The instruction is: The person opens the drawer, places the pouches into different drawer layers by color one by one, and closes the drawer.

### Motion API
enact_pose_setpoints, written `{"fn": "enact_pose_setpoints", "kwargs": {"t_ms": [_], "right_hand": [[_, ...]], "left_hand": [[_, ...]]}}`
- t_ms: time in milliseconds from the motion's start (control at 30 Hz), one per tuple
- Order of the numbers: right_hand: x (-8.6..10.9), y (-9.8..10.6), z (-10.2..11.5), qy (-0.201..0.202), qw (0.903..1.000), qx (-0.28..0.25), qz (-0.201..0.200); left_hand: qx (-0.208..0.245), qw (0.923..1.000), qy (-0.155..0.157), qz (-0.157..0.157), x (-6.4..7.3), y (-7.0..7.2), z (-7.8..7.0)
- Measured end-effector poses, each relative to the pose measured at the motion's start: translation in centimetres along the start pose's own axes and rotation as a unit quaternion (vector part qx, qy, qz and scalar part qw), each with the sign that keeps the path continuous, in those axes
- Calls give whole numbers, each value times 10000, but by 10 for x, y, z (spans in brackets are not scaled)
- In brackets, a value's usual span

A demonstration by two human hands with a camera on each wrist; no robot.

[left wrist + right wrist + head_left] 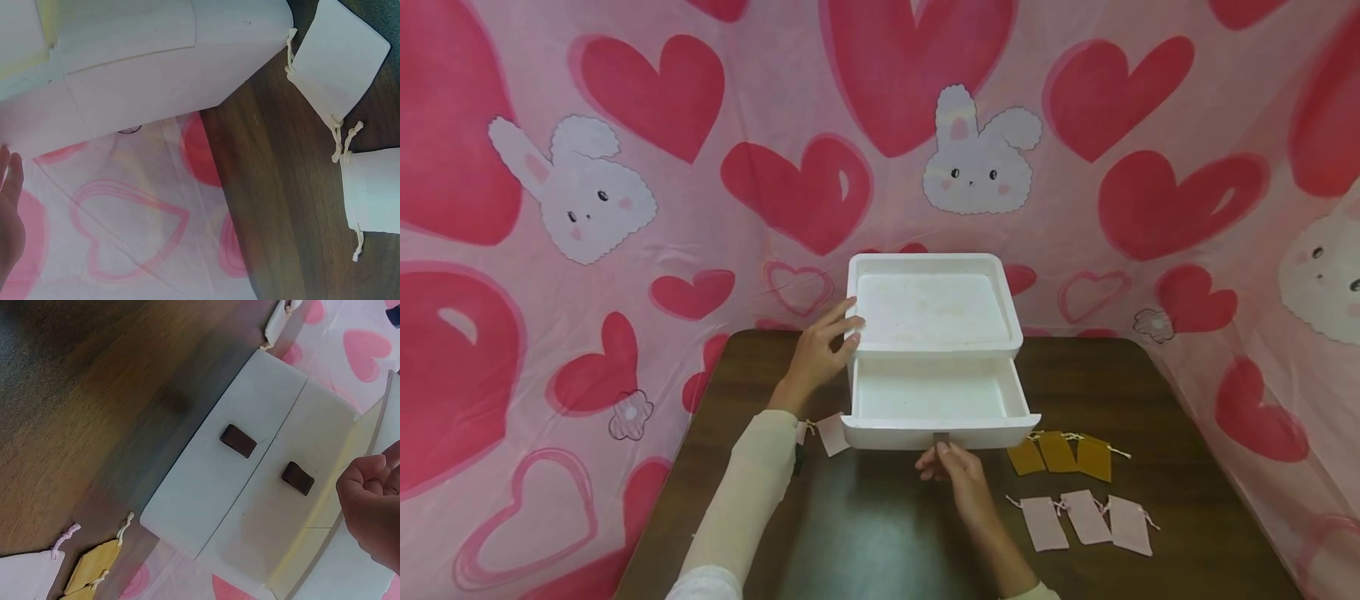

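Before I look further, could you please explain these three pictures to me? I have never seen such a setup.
No machine here: a person's bare left hand and right hand are working. The wide picture comes from a head camera, the others from one camera on each wrist. On the dark table stands a white drawer unit, its top drawer open. The left hand touches the unit's edge; the right hand holds the drawer's tab. Pink pouches lie on both sides, mustard pouches at right.

The sort of room cannot be told; a screened-off indoor corner is suggested. A dark wood-grain worktop [1135, 392] is closed in at the back and on both sides by creased pink sheeting [895, 200] printed with red hearts [658, 96] and white rabbit faces [977, 187].
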State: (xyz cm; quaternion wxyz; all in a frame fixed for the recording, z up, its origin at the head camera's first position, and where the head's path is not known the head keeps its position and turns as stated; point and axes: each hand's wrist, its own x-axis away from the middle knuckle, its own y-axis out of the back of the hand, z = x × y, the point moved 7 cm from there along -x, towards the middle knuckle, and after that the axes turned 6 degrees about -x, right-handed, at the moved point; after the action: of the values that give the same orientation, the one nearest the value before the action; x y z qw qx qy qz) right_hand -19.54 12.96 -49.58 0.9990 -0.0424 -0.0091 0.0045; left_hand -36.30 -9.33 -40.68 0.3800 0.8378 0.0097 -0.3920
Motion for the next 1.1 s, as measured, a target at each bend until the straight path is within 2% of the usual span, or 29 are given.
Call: {"fn": "enact_pose_setpoints", "kwargs": {"t_ms": [500,1100], "right_hand": [[-2,2,-5,-192,9998,50,7],[-1,8,-9,-213,9998,-12,14]], "left_hand": [[98,9999,28,48,0,-1,0],[119,9999,39,42,1,-1,2]]}}
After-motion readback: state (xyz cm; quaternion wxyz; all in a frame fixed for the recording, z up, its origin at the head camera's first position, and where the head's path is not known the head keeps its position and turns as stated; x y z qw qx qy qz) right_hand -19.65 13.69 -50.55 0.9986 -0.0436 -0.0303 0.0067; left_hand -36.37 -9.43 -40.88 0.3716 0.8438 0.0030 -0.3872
